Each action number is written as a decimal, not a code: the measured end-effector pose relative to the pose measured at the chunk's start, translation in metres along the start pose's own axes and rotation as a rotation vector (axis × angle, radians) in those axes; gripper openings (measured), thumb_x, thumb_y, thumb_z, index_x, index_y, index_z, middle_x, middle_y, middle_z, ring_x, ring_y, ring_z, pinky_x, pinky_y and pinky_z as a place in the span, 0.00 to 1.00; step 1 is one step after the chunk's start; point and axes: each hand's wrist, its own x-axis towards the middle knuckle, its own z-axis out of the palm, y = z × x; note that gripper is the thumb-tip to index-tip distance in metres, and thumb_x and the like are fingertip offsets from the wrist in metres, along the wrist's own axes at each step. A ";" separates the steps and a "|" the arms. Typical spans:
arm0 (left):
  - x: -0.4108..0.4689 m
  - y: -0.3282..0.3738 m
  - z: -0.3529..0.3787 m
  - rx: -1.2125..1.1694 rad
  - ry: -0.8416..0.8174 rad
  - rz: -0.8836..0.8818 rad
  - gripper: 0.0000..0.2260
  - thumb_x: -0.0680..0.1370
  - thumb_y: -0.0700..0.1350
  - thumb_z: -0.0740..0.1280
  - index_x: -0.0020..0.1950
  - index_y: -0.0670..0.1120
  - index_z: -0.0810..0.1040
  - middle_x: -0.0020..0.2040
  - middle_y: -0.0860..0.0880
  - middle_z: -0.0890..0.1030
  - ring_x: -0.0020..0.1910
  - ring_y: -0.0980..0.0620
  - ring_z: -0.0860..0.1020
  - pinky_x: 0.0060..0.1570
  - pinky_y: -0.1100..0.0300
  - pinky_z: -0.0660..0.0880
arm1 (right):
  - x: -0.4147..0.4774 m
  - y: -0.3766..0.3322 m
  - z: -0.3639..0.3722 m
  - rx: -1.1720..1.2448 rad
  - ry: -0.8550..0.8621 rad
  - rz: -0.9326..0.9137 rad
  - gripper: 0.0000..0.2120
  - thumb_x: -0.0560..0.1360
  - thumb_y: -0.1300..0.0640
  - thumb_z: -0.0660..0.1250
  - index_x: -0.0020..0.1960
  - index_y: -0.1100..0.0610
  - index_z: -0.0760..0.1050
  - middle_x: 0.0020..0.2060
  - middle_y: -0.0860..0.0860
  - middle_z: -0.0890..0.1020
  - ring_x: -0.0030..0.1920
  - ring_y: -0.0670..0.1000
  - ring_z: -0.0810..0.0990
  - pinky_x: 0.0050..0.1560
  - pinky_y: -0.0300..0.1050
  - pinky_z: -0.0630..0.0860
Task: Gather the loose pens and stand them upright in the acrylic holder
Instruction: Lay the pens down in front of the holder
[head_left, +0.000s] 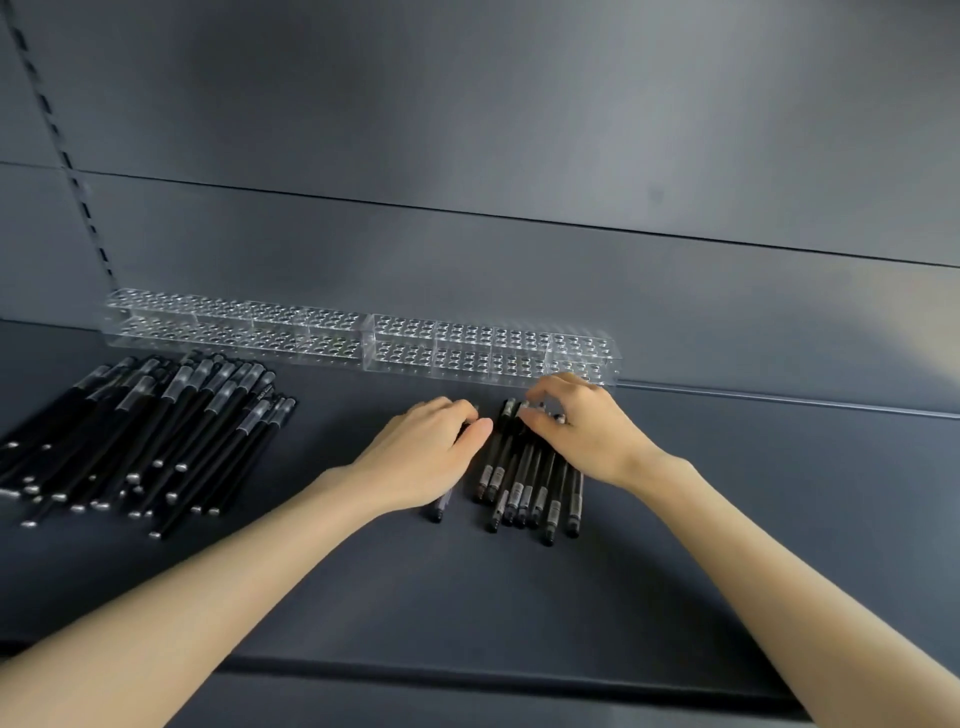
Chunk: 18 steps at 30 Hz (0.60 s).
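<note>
Fingers (531, 415) of the right hand (582, 436) pinch the pen bundle (524, 488); left hand (421, 452) curls just beside them, grasp unclear.

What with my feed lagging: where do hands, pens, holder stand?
Left hand against small pen bunch, right hand pinching its ends. Acrylic holder empty. Big pen pile aside.

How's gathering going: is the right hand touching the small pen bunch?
Touching. In the head view the right hand has its fingers curled onto the small pen bunch at its far ends.
</note>
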 end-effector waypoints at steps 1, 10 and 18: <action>-0.002 0.000 -0.005 0.030 0.016 0.006 0.19 0.82 0.55 0.52 0.66 0.47 0.71 0.63 0.52 0.73 0.63 0.51 0.71 0.61 0.53 0.68 | 0.002 -0.003 -0.002 0.004 0.017 -0.005 0.15 0.79 0.51 0.61 0.61 0.57 0.74 0.59 0.52 0.75 0.56 0.54 0.76 0.59 0.51 0.72; -0.042 -0.021 -0.077 0.021 0.394 0.100 0.07 0.79 0.49 0.62 0.49 0.49 0.79 0.44 0.55 0.82 0.45 0.53 0.79 0.47 0.53 0.76 | 0.011 -0.087 -0.010 0.052 0.187 -0.164 0.08 0.77 0.54 0.62 0.52 0.55 0.77 0.46 0.50 0.83 0.47 0.54 0.80 0.51 0.53 0.76; -0.144 -0.112 -0.140 -0.006 0.609 0.012 0.07 0.78 0.48 0.64 0.46 0.50 0.80 0.37 0.57 0.81 0.40 0.60 0.79 0.41 0.56 0.75 | 0.005 -0.213 0.029 0.129 0.213 -0.314 0.06 0.77 0.55 0.62 0.49 0.54 0.77 0.40 0.46 0.81 0.43 0.50 0.79 0.50 0.50 0.76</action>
